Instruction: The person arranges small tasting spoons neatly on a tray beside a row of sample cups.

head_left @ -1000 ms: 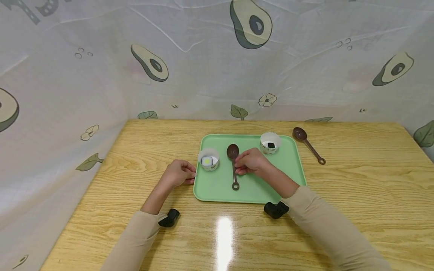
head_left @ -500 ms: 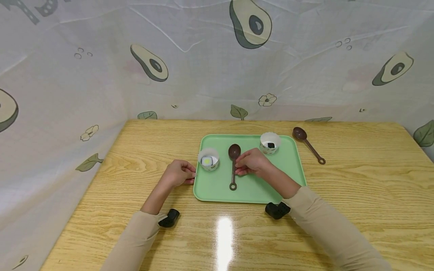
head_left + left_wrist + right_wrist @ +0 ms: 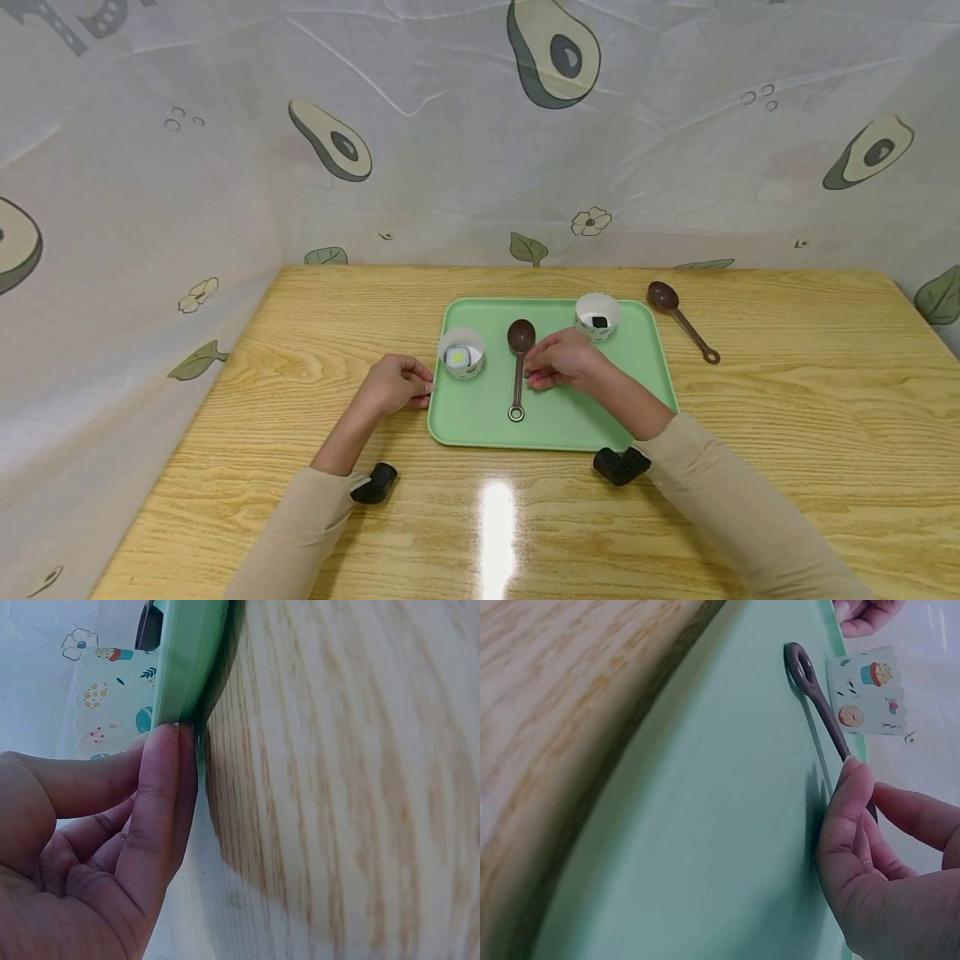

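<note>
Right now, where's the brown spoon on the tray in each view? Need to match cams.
Head: the brown spoon lies mid-tray, bowl away from the person, ring end near, with the right hand at its handle.
Left wrist: only a dark sliver shows at the top edge above the tray rim, possibly the spoon; cannot tell.
Right wrist: handle and ring end upper right, fingertips on it.
Shared landmark: the green tray.

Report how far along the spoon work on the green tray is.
Done: two paper cups stand on the tray. In hand: the right hand touches the spoon lying on the tray; the left hand holds the tray's edge. Left: a second spoon lies on the table.
</note>
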Motion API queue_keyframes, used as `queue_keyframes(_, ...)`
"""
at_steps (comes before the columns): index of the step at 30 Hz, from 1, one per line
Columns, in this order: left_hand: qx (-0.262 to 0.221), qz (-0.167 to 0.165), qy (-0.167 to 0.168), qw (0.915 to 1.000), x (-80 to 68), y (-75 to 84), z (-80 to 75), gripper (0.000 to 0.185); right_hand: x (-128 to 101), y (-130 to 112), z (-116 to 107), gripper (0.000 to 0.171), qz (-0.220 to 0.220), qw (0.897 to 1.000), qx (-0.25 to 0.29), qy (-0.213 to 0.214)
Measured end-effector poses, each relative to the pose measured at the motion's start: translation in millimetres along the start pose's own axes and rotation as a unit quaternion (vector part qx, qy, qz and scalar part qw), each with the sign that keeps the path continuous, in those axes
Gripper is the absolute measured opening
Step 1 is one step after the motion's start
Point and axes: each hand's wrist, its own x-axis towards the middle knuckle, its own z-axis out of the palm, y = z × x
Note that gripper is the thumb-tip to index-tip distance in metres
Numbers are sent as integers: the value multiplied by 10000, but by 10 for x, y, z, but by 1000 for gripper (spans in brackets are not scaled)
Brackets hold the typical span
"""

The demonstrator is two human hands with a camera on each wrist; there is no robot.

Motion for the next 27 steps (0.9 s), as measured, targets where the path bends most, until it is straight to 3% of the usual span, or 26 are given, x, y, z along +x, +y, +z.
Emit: queue_keyframes(27,-20,-32,-9,10000,16,-13,-2,8,-155,-190,-176,29,-349,9982,-133,-467)
